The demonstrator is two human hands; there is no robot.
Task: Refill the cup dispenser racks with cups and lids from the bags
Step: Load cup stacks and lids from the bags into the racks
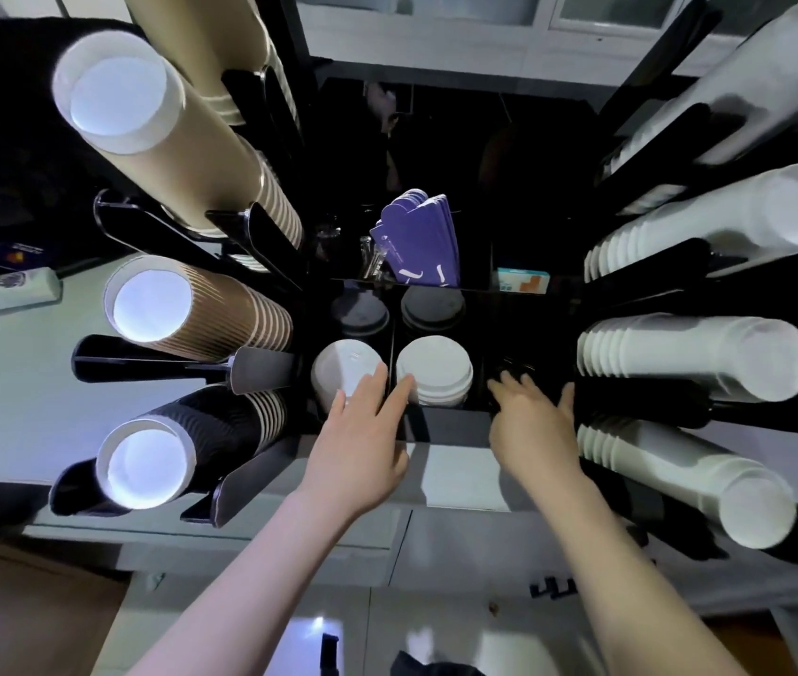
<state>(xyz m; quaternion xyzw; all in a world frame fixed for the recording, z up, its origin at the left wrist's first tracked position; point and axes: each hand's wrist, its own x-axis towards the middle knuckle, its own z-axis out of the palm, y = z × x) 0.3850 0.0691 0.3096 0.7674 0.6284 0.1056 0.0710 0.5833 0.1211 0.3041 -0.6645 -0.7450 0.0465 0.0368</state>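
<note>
A black dispenser rack [455, 424] stands on the counter. Its middle compartments hold two stacks of white lids [436, 365] [338, 370] in front and two stacks of dark lids [431, 309] [360, 312] behind. My left hand [363, 431] reaches in with straight fingers, its fingertips touching the two white lid stacks. My right hand [531, 422] reaches with spread fingers into the dark right front compartment [514, 370]; what lies inside is hard to make out. Neither hand holds anything. Brown cup stacks [202, 309] and a black cup stack [182, 441] fill the left rack arms.
White cup stacks [694, 356] lie in the right rack arms. Purple sleeves [424, 239] and a small box [521, 280] sit in the back compartments. A pale counter [7, 383] spreads left; drawers [460, 544] are below the rack.
</note>
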